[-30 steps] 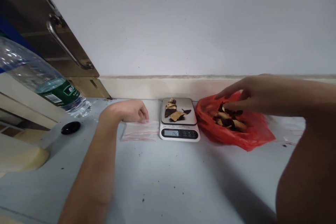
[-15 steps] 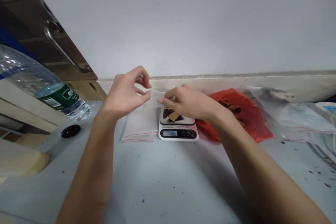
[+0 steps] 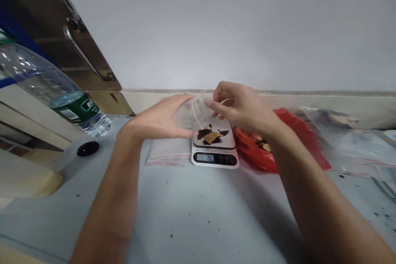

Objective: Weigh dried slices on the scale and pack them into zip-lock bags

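A clear plastic zip bag (image 3: 185, 115) is spread wide, its mouth turned toward the scale. My left hand (image 3: 161, 117) holds it from the left, with thumb and fingers on either side of it. The curled fingers of my right hand (image 3: 236, 103) are at the bag's right edge and seem to pinch it. Just below is a white digital scale (image 3: 198, 166) with a lit display. Several dark and tan dried pieces (image 3: 212, 137) lie on its plate. To the left of the scale lies a stack of flat clear zip bags (image 3: 168, 152).
A red plastic bag (image 3: 309, 148) with dried pieces sits right of the scale. Beyond it are more clear bags (image 3: 368, 148). A large water bottle (image 3: 74, 105), a black round object (image 3: 88, 148) and a pale container (image 3: 27, 177) stand left. The wall (image 3: 247, 29) rises behind.
The plastic bag has gone from thin and flat to opened out. My left hand has moved right and spread around it. My right hand has risen slightly to the right, uncovering more dried pieces.
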{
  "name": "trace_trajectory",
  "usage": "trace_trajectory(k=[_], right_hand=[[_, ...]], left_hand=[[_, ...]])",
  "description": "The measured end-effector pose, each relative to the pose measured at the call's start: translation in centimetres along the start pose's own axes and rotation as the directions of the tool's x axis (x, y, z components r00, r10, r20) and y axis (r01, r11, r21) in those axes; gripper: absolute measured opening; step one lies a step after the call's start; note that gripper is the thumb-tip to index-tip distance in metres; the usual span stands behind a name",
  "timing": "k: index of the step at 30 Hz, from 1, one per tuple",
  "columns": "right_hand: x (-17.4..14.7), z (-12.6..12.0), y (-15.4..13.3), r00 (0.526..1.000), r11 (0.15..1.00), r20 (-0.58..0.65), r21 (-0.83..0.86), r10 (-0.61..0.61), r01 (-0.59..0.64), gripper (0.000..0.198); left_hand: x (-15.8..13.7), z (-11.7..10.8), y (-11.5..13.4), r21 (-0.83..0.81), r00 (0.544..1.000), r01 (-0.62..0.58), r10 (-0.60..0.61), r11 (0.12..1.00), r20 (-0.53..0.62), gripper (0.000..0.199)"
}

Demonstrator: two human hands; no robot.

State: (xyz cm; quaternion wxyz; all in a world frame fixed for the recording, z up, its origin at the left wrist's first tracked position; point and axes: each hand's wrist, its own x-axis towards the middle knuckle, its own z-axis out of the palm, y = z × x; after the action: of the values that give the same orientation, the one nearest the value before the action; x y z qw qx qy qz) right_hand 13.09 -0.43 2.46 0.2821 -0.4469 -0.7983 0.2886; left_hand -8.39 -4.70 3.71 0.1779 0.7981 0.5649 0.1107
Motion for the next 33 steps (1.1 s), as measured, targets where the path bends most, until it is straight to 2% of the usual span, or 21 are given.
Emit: trace_trajectory(k=[1, 2, 4, 6, 9, 13, 17, 21, 28, 33], right_hand=[[0.0, -0.4, 0.4, 0.999, 0.997, 0.017, -0.065, 0.037, -0.035, 0.009], [0.1, -0.7, 0.8, 0.996, 0.988, 0.052, -0.138, 0.075, -0.068, 0.014], [0.2, -1.1, 1.6, 0.976, 0.96, 0.158, -0.257, 0.152, -0.108, 0.034], [0.3, -0.8, 2.2, 0.942, 0.936, 0.257, -0.327, 0.217, -0.126, 0.061], [0.5, 0.5, 2.3, 0.897, 0.901, 0.335, -0.413, 0.287, -0.134, 0.1], [1.2, 2.4, 1.7, 0.858, 0.856, 0.373, -0.498, 0.353, -0.135, 0.116], [1.5, 2.9, 1.5, 0.848, 0.848, 0.383, -0.513, 0.365, -0.134, 0.106], [1.4, 2.7, 1.7, 0.876, 0.872, 0.359, -0.474, 0.321, -0.125, 0.083], [1.4, 2.3, 2.0, 0.898, 0.897, 0.333, -0.421, 0.288, -0.131, 0.039], [1.0, 1.7, 2.3, 0.911, 0.912, 0.301, -0.379, 0.282, -0.157, 0.032]], left_hand=[[-0.1, -0.2, -0.3, 0.037, 0.998, 0.062, -0.063, 0.997, 0.028, 0.091], [-0.2, -0.3, -0.5, 0.075, 0.989, 0.132, -0.137, 0.988, 0.063, 0.095], [-0.3, -0.5, -1.0, 0.139, 0.952, 0.251, -0.27, 0.958, 0.141, 0.103], [-0.3, -0.5, -1.3, 0.174, 0.915, 0.311, -0.344, 0.934, 0.209, 0.106], [-0.2, -0.4, -1.1, 0.186, 0.895, 0.319, -0.36, 0.929, 0.265, 0.102], [-0.1, -0.2, -0.6, 0.182, 0.901, 0.297, -0.338, 0.937, 0.271, 0.094], [0.0, -0.1, -0.7, 0.178, 0.912, 0.27, -0.31, 0.946, 0.268, 0.084], [0.0, -0.1, -0.8, 0.149, 0.917, 0.25, -0.283, 0.957, 0.28, 0.084], [0.4, 0.7, -1.2, 0.106, 0.928, 0.194, -0.218, 0.975, 0.303, 0.086], [1.0, 1.5, -1.2, 0.086, 0.93, 0.151, -0.171, 0.985, 0.324, 0.073]])
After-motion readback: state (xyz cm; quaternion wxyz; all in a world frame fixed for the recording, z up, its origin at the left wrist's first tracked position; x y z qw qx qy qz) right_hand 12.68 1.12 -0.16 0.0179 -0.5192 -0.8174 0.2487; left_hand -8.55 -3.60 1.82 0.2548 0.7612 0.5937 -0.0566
